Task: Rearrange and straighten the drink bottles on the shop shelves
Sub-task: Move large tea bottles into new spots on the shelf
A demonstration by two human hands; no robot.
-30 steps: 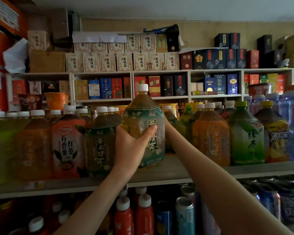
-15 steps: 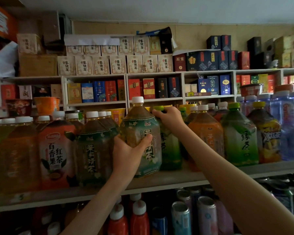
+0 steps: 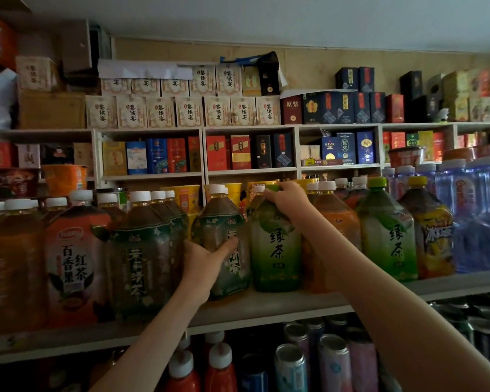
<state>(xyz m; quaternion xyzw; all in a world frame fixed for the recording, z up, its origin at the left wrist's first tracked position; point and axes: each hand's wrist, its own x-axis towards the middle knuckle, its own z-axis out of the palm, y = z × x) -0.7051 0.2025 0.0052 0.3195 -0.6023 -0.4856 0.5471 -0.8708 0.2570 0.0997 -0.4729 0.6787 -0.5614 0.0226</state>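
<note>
A: Labels read?
B: "绿茶" is read on the green tea bottle (image 3: 276,250), mid-shelf, and on a second green tea bottle (image 3: 388,236) at its 3 o'clock. "百香果红茶" is noted on the orange-labelled bottle (image 3: 74,258), far 9 o'clock. "原浆" is seen on a dark red box (image 3: 292,108), 12 o'clock.
A: Contents?
B: Brown tea is seen in the dark-labelled tea bottle (image 3: 221,230), stood on the shelf board (image 3: 266,305) just beside the green tea bottle, at its 9 o'clock.
A: Hands?
B: The dark-labelled tea bottle's lower body is gripped by the left hand (image 3: 207,261), thumb laid across the label. The green tea bottle's cap is covered by the right hand (image 3: 287,198), fingers curled over it.
</note>
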